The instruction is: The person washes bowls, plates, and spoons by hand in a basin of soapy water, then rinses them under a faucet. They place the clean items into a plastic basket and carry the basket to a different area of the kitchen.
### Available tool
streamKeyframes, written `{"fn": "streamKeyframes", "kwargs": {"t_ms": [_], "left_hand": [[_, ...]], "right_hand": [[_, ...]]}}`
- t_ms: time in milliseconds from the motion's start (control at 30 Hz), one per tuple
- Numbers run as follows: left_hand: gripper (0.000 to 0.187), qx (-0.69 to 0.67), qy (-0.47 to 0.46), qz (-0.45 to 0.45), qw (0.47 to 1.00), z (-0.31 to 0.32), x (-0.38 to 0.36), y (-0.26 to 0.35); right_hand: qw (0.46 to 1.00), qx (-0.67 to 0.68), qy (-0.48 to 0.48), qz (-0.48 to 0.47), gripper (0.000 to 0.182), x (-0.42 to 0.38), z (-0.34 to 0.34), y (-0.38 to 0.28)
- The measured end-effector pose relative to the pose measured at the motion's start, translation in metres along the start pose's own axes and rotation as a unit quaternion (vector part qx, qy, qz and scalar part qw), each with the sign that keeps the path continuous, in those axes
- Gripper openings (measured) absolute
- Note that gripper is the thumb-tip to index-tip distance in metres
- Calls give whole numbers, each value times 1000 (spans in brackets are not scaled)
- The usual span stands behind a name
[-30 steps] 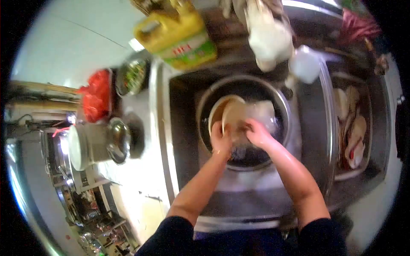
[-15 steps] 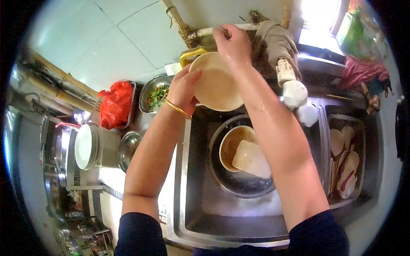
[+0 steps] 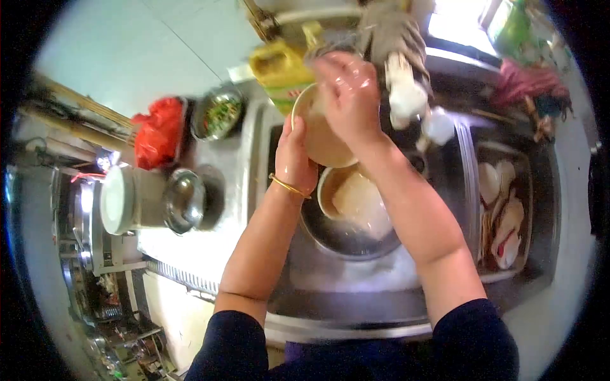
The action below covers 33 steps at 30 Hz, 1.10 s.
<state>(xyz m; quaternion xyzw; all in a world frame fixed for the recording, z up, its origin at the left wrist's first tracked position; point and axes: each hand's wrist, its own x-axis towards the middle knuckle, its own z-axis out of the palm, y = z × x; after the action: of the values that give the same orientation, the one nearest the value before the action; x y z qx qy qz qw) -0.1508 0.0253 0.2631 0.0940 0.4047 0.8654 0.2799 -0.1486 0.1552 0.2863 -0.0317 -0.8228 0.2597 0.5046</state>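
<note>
A pale round bowl (image 3: 324,136) is tilted over the sink, gripped at its left rim by my left hand (image 3: 296,155). My right hand (image 3: 348,89) is over the bowl's upper part, its fingers wet and blurred; whether they hold anything is hidden. Below, a dark basin (image 3: 343,246) in the sink contains another bowl (image 3: 326,192) and a pale squarish dish (image 3: 363,202).
Left of the sink are a red bag (image 3: 157,133), a metal bowl of chopped greens (image 3: 219,117), an empty-looking metal bowl (image 3: 184,200) and stacked plates (image 3: 117,200). Behind stands a yellow bottle (image 3: 279,70). A tray with several dishes (image 3: 505,209) lies at the right.
The view has shifted. My left hand and the held bowl are lower relative to the basin, and my right hand has come from behind the bowl's rim to over it. More of the yellow bottle shows.
</note>
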Motion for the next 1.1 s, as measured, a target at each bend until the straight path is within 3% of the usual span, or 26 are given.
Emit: {"fn": "streamKeyframes", "kwargs": {"t_ms": [33,100,133,200,233,267,367,400,467,500,533,600,633,667,733,767,800,867,900,967,1033,1100], "left_hand": [[45,-27,-10,-20,999,1,-9,-14],[43,-68,13,-75,995,-9,-25,-64],[42,-133,65,-170,974,-32,-31,-105],[34,-144,141,-194,960,-66,-48,-173],[36,-204,55,-189,959,-92,-58,-208],[40,-207,93,-185,956,-85,-72,-217],[49,-206,129,-216,946,-100,-89,-282],[58,-233,115,-272,927,-106,-83,-289],[74,-183,161,-240,940,-110,-65,-268],[85,-198,130,-285,929,-98,-61,-229],[90,-181,113,-311,926,-113,-59,-228],[87,-222,63,-306,923,-126,-55,-233],[82,-204,40,-297,932,-120,-57,-229],[77,-199,83,-332,918,-112,-64,-227],[76,-228,65,-311,920,-109,-62,-241],[75,-217,56,-279,934,-122,-51,-250],[73,-277,53,-297,912,-136,-46,-246],[72,-180,154,-338,911,-106,-42,-197],[71,-237,8,-309,921,-141,-41,-219],[65,-232,53,-290,927,-118,-56,-216],[54,-182,37,-253,950,-107,-64,-232],[52,-170,23,-241,955,-129,-61,-238]], "right_hand": [[995,-28,-100,-13,28,-26,-15,-4],[988,-50,-147,8,35,-103,-30,7],[982,-31,-184,21,36,-144,-38,17],[936,16,-342,81,36,-227,-68,36],[912,25,-401,81,35,-250,-82,52],[896,5,-428,120,33,-272,-91,70],[917,-141,-343,145,35,-307,-68,99],[914,-98,-353,174,35,-313,-51,98],[889,37,-381,253,23,-325,-31,82],[887,91,-418,176,23,-330,-39,67],[841,140,-478,214,20,-305,-57,51],[859,-31,-503,91,26,-306,-68,73],[882,-108,-450,83,32,-289,-67,80],[728,-95,-612,294,35,-299,-51,104],[800,-88,-443,396,35,-303,-20,97],[815,-65,-432,381,39,-300,-14,83],[870,-17,-408,275,44,-344,-10,87],[821,74,-502,263,51,-318,-44,39],[842,163,-451,246,55,-333,-41,47],[814,-21,-532,231,53,-291,-40,44],[857,-91,-467,200,52,-259,-37,62],[898,-157,-366,188,48,-283,-20,90]]}}
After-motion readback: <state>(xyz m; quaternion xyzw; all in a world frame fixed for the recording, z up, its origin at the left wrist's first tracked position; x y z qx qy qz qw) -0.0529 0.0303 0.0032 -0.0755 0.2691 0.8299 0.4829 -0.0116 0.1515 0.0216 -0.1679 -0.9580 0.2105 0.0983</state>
